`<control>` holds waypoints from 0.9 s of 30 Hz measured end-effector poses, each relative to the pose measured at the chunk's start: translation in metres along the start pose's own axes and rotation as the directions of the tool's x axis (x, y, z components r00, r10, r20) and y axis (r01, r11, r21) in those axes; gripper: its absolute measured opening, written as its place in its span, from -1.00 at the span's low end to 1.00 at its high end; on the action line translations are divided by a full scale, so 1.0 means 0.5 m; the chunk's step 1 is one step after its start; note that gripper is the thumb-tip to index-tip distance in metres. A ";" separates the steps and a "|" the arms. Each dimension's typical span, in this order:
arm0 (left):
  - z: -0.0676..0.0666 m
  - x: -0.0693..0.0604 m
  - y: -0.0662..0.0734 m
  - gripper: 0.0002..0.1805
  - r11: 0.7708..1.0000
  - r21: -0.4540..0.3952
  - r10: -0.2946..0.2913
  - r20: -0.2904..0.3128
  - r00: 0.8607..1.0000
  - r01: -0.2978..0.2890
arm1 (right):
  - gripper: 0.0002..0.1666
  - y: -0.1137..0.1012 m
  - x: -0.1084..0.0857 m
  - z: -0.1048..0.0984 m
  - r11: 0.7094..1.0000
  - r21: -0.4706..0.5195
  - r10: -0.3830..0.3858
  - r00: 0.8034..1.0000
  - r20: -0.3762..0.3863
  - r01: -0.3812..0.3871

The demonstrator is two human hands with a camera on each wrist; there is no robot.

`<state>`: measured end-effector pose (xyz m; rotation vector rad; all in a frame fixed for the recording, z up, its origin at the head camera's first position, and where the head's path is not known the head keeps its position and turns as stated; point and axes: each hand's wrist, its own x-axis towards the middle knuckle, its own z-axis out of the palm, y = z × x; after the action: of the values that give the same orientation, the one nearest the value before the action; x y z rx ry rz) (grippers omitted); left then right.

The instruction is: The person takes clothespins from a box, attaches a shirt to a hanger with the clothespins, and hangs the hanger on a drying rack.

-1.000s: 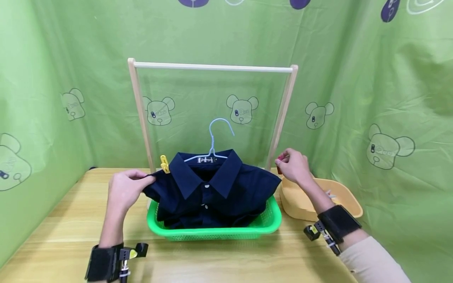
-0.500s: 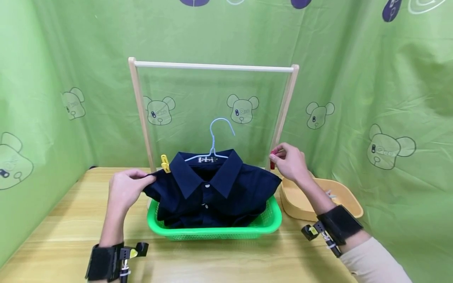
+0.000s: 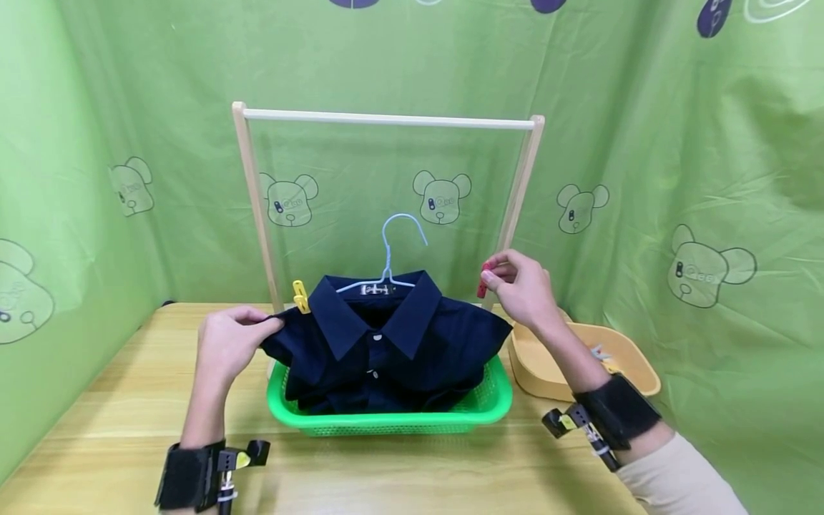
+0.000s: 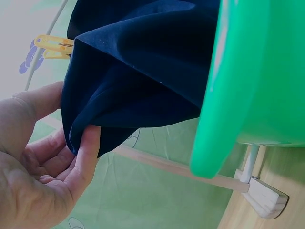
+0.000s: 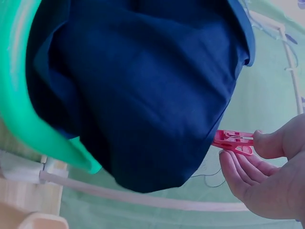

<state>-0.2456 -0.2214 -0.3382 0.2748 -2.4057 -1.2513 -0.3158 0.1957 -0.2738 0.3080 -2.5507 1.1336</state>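
Note:
A dark navy collared shirt (image 3: 399, 357) lies bunched in a green basket (image 3: 386, 423), with a light blue hanger (image 3: 387, 268) in its collar. My left hand (image 3: 233, 343) pinches the shirt's left sleeve end between thumb and fingers; the left wrist view shows the cloth in its grip. Beside it, a yellow clothespin (image 3: 300, 297) is clipped on that shoulder. My right hand (image 3: 524, 290) pinches a red clothespin (image 3: 484, 279) above the right shoulder. In the right wrist view, the red clothespin (image 5: 233, 139) is at the shirt's edge; whether it bites the cloth I cannot tell.
Behind the basket stands a wooden rack with a white crossbar (image 3: 386, 118). A pale orange tray (image 3: 547, 386) with several small clips sits at the right, under my right forearm. Green curtains enclose the wooden table (image 3: 360, 472).
My right hand has moved left and slightly up from over the orange tray, bringing the red clothespin to the shirt's right shoulder. The left hand and shirt stay put.

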 end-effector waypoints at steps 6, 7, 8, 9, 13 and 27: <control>-0.001 -0.001 0.000 -0.68 1.000 0.003 -0.004 0.003 1.000 0.004 | -0.78 -0.024 -0.008 0.004 0.997 0.067 -0.026 1.000 0.000 0.026; -0.001 -0.001 0.000 -0.68 1.000 0.003 -0.005 0.003 1.000 0.005 | -0.78 -0.028 -0.009 0.006 0.997 0.077 -0.031 1.000 -0.002 0.031; -0.001 -0.001 0.000 -0.68 1.000 0.004 -0.006 0.003 1.000 0.006 | -0.79 -0.030 -0.010 0.007 0.995 0.088 -0.035 0.999 -0.004 0.036; -0.001 -0.001 0.000 -0.68 1.000 0.003 -0.006 0.003 1.000 0.006 | -0.79 -0.032 -0.012 0.008 0.994 0.099 -0.040 0.999 -0.007 0.040; 0.000 0.000 0.000 -0.68 1.000 -0.001 -0.004 0.002 1.000 0.004 | -0.80 -0.037 -0.018 0.014 0.990 0.133 -0.052 0.998 -0.020 0.054; 0.002 -0.002 0.000 -0.66 1.000 0.003 0.001 -0.001 1.000 -0.001 | -0.84 -0.051 -0.038 0.031 0.979 0.190 -0.071 0.997 -0.003 0.070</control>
<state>-0.2453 -0.2204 -0.3392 0.2753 -2.4068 -1.2466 -0.2934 0.1687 -0.2734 0.4437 -2.4173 1.3530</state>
